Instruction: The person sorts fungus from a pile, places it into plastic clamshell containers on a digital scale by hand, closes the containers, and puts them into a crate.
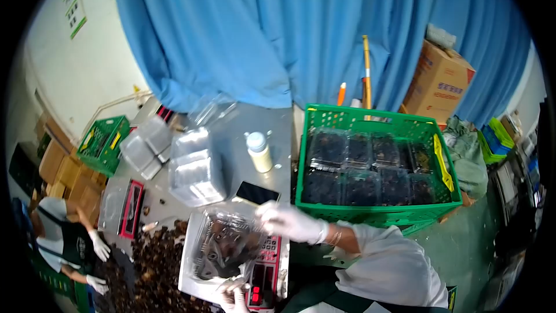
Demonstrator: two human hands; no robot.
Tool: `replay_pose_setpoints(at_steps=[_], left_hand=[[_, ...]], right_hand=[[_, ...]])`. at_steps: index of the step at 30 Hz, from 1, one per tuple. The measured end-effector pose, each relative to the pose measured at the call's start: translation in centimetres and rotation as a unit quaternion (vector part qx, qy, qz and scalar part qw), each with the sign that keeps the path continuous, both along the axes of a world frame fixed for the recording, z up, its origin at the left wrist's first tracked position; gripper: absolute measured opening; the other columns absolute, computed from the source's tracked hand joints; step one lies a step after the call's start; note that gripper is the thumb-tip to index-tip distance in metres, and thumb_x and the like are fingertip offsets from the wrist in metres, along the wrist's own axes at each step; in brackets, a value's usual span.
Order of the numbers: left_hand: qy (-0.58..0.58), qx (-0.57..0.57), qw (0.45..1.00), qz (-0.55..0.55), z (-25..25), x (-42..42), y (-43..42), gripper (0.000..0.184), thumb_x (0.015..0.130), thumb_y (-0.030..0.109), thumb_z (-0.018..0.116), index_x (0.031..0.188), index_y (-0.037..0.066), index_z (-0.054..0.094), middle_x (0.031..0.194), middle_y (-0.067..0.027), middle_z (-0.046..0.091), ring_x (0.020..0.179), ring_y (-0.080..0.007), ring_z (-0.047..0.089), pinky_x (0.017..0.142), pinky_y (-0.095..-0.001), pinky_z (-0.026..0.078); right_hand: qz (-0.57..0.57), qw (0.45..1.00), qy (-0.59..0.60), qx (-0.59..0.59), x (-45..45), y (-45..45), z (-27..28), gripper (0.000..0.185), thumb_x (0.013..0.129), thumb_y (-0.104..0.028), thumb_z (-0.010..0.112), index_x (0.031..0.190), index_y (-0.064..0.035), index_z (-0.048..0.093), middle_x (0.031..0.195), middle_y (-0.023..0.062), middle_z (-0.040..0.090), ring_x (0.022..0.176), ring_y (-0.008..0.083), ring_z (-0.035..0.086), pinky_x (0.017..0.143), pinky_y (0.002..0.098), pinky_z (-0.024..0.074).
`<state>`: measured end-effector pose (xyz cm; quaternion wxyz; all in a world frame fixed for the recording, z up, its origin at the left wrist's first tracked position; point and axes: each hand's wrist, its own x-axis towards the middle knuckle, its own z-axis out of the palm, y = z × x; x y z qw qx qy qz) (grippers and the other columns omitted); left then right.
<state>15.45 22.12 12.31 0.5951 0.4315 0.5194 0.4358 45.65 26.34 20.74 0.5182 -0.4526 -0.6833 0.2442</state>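
Note:
A clear plastic clamshell box (223, 243) with dark brown pieces inside, which look like wood ear mushrooms, rests on a white and red digital scale (268, 249). My white-gloved right hand (289, 222) is at the box's far right corner, its fingers curled on the rim and slightly blurred. At the near edge, my gloved left hand (233, 297) pinches the clear plastic beside the scale's lit red display. A dark-screened phone (257, 193) lies just beyond my right hand. Loose dark mushrooms (156, 264) are heaped left of the scale.
A green crate (376, 213) of filled clear boxes (359, 188) stands right. Stacked empty clear boxes (196, 165) and a capped bottle (259, 152) stand on the grey table (278, 122). At left, a co-worker's gloved hands (98, 246) are near the heap and another scale (132, 208).

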Motion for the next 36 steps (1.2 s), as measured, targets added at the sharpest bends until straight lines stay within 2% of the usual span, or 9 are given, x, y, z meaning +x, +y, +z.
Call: replay_pose_setpoints(at_steps=[3,7,11,13,19,24,27,29,36], left_hand=[[0.008,0.072,0.981,-0.178,4.6,4.2,0.9,0.03,0.097,0.008,0.051,0.126,-0.002,0.048,0.117,-0.0105,0.059,0.1,-0.0152,0.058,0.086,-0.0252,0.047],[-0.007,0.035,0.98,-0.195,0.7,3.7,2.4,0.035,0.098,0.012,0.05,0.131,0.0,0.045,0.122,-0.0092,0.056,0.106,-0.0154,0.056,0.093,-0.0259,0.044],[-0.021,0.009,0.988,-0.152,3.1,6.8,2.2,0.026,0.097,0.009,0.051,0.121,0.0,0.05,0.109,-0.0099,0.061,0.095,-0.0159,0.059,0.084,-0.0258,0.047],[-0.022,-0.01,0.996,-0.086,4.6,6.7,1.3,0.02,0.095,0.008,0.052,0.114,0.001,0.054,0.1,-0.0103,0.064,0.087,-0.0163,0.061,0.078,-0.0257,0.049],[-0.052,0.008,0.994,-0.097,2.0,4.6,-1.1,0.029,0.099,0.012,0.048,0.124,-0.001,0.054,0.113,-0.0108,0.064,0.102,-0.0147,0.06,0.093,-0.0267,0.046],[-0.022,0.05,0.992,-0.117,0.6,3.9,-5.1,0.031,0.098,0.018,0.051,0.126,0.002,0.053,0.112,-0.0078,0.064,0.104,-0.0129,0.059,0.093,-0.0262,0.044],[-0.019,0.02,0.998,-0.051,0.0,1.9,-8.6,0.032,0.098,0.017,0.051,0.127,0.003,0.052,0.114,-0.0076,0.063,0.107,-0.0131,0.057,0.095,-0.0271,0.044],[-0.019,-0.024,0.999,0.025,-0.2,0.9,-11.1,0.033,0.098,0.016,0.05,0.128,0.003,0.051,0.119,-0.0081,0.061,0.11,-0.0135,0.056,0.098,-0.0279,0.042],[0.138,-0.093,0.915,0.369,-3.3,-5.6,-22.5,0.024,0.092,0.013,0.059,0.112,0.0,0.062,0.104,-0.0078,0.067,0.098,-0.0145,0.061,0.09,-0.0269,0.046]], right_hand=[[-0.134,0.967,0.215,-0.005,7.2,-4.1,8.1,0.007,0.093,-0.009,0.055,0.09,-0.002,0.054,0.111,0.0141,0.065,0.1,0.0169,0.061,0.082,0.032,0.0506],[-0.379,0.922,0.07,-0.03,19.2,-8.7,11.3,0.012,0.093,-0.015,0.055,0.092,-0.0027,0.057,0.089,0.0064,0.063,0.074,0.0125,0.06,0.063,0.0256,0.0514],[-0.424,0.888,0.105,-0.143,29.2,-10.9,7.2,0.012,0.091,-0.016,0.057,0.093,-0.0044,0.058,0.076,0.0031,0.06,0.074,0.0112,0.059,0.064,0.0246,0.0501],[-0.528,0.839,-0.084,-0.103,33.6,-9.8,2.6,0.016,0.089,-0.015,0.06,0.1,-0.0028,0.059,0.084,0.0068,0.063,0.078,0.0151,0.062,0.07,0.0285,0.0516],[-0.236,0.927,-0.292,0.02,18.2,4.0,8.9,0.018,0.085,-0.01,0.062,0.102,-0.0038,0.062,0.096,0.0116,0.064,0.092,0.0272,0.064,0.081,0.0348,0.0489],[-0.006,0.921,-0.378,0.097,4.8,17.8,4.9,0.019,0.085,-0.015,0.061,0.102,-0.006,0.062,0.098,0.0116,0.063,0.093,0.0317,0.06,0.081,0.04,0.047],[0.009,0.891,-0.415,0.184,-0.9,24.7,-0.7,0.026,0.087,-0.021,0.061,0.108,-0.0055,0.06,0.102,0.0132,0.062,0.099,0.0333,0.058,0.085,0.0417,0.0458],[-0.032,0.818,-0.566,0.095,-4.2,27.1,-2.8,0.029,0.089,-0.028,0.058,0.107,-0.0048,0.062,0.105,0.0165,0.062,0.1,0.0357,0.058,0.086,0.0431,0.0454],[-0.095,0.844,-0.528,-0.022,-4.8,30.8,-5.4,0.022,0.081,-0.03,0.066,0.081,-0.0078,0.062,0.084,0.0179,0.067,0.084,0.0386,0.063,0.074,0.0468,0.049]])
